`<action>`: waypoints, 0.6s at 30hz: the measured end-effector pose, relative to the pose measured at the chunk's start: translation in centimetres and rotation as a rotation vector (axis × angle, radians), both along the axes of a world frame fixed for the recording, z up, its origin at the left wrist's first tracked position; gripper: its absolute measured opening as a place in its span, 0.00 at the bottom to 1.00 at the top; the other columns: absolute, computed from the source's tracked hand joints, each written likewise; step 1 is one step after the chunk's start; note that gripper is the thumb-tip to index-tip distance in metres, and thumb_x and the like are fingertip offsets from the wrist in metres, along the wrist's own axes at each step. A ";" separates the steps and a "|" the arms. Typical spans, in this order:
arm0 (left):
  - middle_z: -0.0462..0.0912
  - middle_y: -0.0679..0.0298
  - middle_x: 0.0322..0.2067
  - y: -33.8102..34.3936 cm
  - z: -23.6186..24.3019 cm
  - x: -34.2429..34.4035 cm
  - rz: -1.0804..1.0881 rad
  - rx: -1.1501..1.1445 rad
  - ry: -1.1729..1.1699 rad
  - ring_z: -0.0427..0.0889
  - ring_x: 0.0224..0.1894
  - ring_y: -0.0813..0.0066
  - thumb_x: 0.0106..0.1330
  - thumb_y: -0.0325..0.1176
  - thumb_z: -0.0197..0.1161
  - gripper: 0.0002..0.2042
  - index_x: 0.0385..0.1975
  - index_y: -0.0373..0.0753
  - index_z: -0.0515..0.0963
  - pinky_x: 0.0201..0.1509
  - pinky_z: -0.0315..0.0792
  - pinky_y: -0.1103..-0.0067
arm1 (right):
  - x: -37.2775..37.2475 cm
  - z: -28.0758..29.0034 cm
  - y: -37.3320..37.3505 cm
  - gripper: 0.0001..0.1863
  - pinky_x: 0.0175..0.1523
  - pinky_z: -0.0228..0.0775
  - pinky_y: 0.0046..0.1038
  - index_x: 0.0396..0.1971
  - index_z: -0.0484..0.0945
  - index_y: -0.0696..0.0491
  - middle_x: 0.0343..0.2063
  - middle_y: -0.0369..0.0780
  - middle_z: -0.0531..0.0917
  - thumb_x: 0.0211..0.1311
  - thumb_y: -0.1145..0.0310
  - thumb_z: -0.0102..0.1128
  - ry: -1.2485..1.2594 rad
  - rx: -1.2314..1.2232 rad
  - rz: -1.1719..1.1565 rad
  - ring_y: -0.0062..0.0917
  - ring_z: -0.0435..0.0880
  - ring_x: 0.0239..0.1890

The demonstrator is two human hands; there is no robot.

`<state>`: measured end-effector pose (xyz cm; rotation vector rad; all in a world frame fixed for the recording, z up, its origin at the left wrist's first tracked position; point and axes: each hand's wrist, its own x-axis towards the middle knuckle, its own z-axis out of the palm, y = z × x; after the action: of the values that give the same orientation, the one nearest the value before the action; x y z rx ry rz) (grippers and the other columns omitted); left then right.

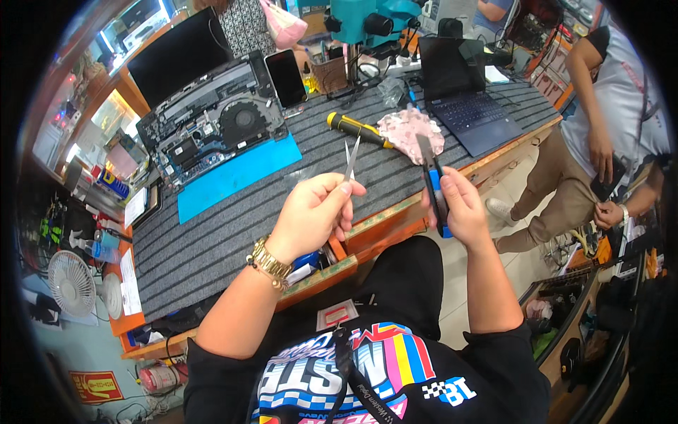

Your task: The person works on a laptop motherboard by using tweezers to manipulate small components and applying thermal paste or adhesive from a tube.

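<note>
My left hand (pixel 318 210) is closed round a pair of silver tweezers (pixel 351 164), its two pointed tips apart and pointing away from me over the table. In my right hand (pixel 458 208) is a blue-and-black tool (pixel 435 185) with a flat grey tip, which looks like a utility knife. Both hands are raised in front of the table's near edge. An opened laptop (pixel 212 127) with its fan and boards bare lies at the far left, on a blue mat (pixel 240 174). Beyond my hands are a yellow-and-black screwdriver (pixel 357 130) and a crumpled pink cloth (pixel 411 134).
A dark blue laptop (pixel 472 116) stands unfolded at the right of the striped table mat (pixel 212 258). A phone (pixel 286 78) leans near a teal microscope (pixel 364 21). Below the table edge, a drawer (pixel 385 244) is pulled out. Another person (pixel 600 134) stands at the right.
</note>
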<state>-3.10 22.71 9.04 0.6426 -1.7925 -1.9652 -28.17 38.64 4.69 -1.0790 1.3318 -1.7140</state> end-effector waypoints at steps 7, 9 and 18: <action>0.84 0.62 0.28 0.0 0.4 0.7 -0.149 0.027 0.126 0.85 0.28 0.77 0.85 0.39 0.50 0.15 0.53 0.33 0.77 0.30 0.80 0.82 | 1.2 2.6 -0.3 0.17 0.19 0.67 0.23 0.39 0.77 0.57 0.18 0.38 0.80 0.84 0.57 0.51 -0.054 0.161 0.124 0.20 0.74 0.13; 0.84 0.61 0.28 0.4 0.8 1.1 -0.157 0.028 0.137 0.86 0.29 0.76 0.85 0.39 0.50 0.15 0.51 0.33 0.77 0.31 0.80 0.82 | 1.2 2.7 -0.5 0.16 0.19 0.67 0.23 0.39 0.77 0.57 0.18 0.38 0.79 0.82 0.59 0.52 -0.052 0.214 0.120 0.20 0.74 0.13; 0.84 0.61 0.27 0.6 0.8 5.2 -0.093 -0.003 0.055 0.84 0.28 0.78 0.85 0.38 0.50 0.14 0.50 0.33 0.77 0.32 0.78 0.82 | 0.1 1.8 -3.9 0.10 0.24 0.68 0.28 0.41 0.76 0.57 0.24 0.39 0.81 0.68 0.73 0.46 0.135 0.434 0.085 0.22 0.77 0.18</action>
<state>2.09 23.36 9.80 0.5082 -1.8216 -2.0196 -28.05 34.78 6.53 -0.9901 1.6230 -1.2282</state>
